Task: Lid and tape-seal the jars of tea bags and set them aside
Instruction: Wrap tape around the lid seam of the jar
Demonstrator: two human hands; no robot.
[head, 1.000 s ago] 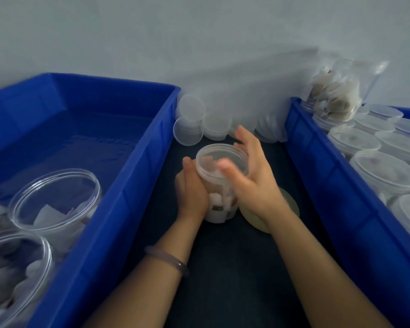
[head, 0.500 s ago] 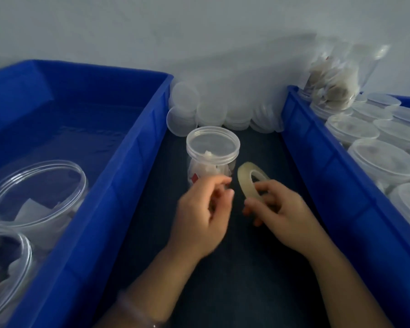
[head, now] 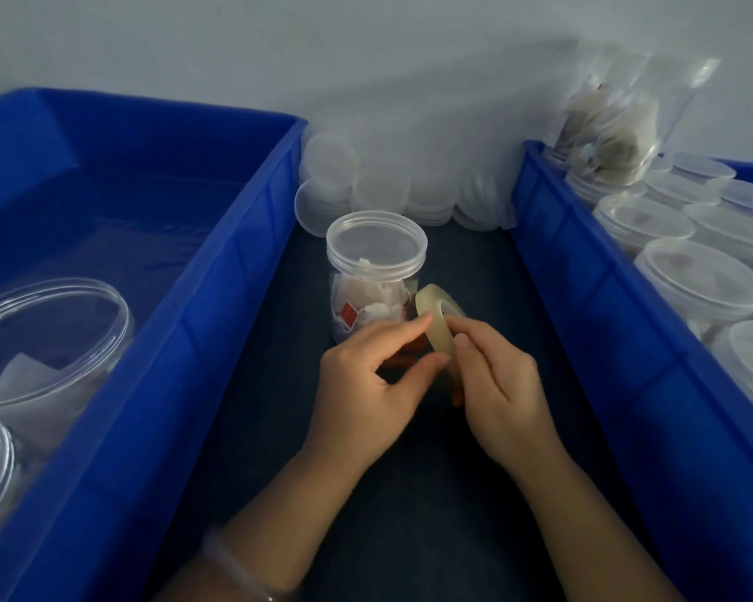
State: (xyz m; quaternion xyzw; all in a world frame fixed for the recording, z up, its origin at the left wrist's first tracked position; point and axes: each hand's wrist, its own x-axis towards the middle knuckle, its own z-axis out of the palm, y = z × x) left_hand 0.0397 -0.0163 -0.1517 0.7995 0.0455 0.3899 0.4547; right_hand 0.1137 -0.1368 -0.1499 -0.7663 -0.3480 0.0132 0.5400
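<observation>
1. Red is the only print colour in view: a small red tag [head: 348, 317] on a tea bag inside the jar [head: 377, 275]. Its writing is too small to read.
2. The right hand [head: 503, 384] grips the tape roll [head: 438, 325] on edge. Its thumb lies on the outer band and its fingers curl behind the ring.
3. The left hand [head: 364, 386] pinches at the same roll. Forefinger and thumb tips touch the band, and the other fingers are curled in.
4. The jar is clear plastic, round and upright, with a translucent ribbed lid [head: 377, 241] on it. It stands on the dark mat [head: 409, 493] just behind the hands, between two blue bins.
5. The left bin [head: 218, 297] holds open clear jars [head: 49, 341]. The right bin [head: 583, 275] holds lidded jars [head: 705, 288] and a clear bag of tea bags [head: 609, 132].
6. Loose frosted lids [head: 379, 189] are stacked against the pale wall.
7. A pale bracelet [head: 240, 571] rings the left wrist.
</observation>
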